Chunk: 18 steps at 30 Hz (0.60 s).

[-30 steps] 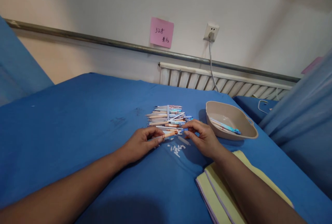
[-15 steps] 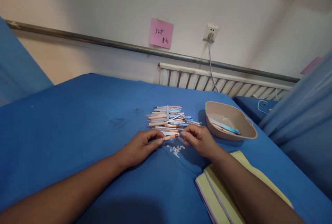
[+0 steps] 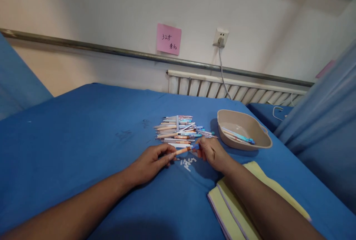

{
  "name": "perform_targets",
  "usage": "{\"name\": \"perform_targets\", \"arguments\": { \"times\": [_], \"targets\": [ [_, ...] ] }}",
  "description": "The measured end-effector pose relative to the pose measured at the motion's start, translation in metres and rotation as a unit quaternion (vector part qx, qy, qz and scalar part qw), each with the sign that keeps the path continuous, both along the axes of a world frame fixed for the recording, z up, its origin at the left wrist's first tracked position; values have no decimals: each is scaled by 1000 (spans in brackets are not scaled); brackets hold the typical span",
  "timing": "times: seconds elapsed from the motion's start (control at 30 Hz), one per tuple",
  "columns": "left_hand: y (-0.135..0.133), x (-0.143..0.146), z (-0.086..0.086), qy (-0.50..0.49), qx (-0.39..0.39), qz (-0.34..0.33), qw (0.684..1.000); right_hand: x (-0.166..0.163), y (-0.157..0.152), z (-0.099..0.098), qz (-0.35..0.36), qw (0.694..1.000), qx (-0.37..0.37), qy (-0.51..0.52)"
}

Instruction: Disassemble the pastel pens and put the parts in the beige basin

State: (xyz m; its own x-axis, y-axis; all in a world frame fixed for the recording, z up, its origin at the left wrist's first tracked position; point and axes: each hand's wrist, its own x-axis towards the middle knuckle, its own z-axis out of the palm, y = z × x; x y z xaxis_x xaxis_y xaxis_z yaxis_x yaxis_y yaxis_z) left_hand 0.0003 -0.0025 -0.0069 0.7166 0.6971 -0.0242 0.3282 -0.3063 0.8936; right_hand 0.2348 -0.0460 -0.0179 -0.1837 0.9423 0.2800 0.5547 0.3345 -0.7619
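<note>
My left hand point(image 3: 151, 161) is closed around one end of a peach-and-brown pen point(image 3: 183, 151). The fingers of my right hand point(image 3: 214, 153) pinch the blue part at the pen's other end; whether that part is attached or separate I cannot tell. Just beyond both hands lies a pile of pens point(image 3: 169, 135), mostly side by side, in pale, peach and blue colours. Small white pieces point(image 3: 187, 163) are scattered on the blue cloth below the held pen.
A beige plastic basin point(image 3: 260, 136) with several pens inside stands to the right. Under my right forearm is a folded yellow towel point(image 3: 228, 210). Blue sheeting point(image 3: 83, 132) covers the table, and a radiator point(image 3: 200, 86) runs along the wall behind.
My right hand has turned over the pen's end, and the blue part shows more between its fingers. My left hand still holds the pen. The whole view has shifted slightly.
</note>
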Motion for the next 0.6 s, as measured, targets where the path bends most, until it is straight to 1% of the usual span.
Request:
{"name": "perform_targets", "arguments": {
  "times": [0.07, 0.13, 0.23, 0.33, 0.4, 0.47, 0.53, 0.6],
  "targets": [
    [1, 0, 0, -2, -11, 9, 1000, -1, 2, -1, -17, 999, 1, 46],
    [2, 0, 3, 4, -10, 14, 1000, -3, 3, 0, -41, 996, 25, 72],
    [4, 0, 7, 14, -1, 15, 1000, -9, 3, 6, -64, 993, 75, 64],
    [5, 1, 10, 18, -6, 26, 999, -12, 3, 11, -70, 991, 103, 52],
    [5, 3, 11, 3, -15, 60, 998, -12, 4, 13, -89, 988, 113, 56],
    [5, 7, 15, -24, -27, 113, 993, -11, 6, 13, -102, 987, 116, 48],
    [7, 14, 24, -50, -32, 154, 986, -9, 9, 14, -111, 987, 110, 23],
    [11, 26, 38, -69, -26, 164, 984, -8, 12, 16, -122, 987, 102, -10]
  ]
}}
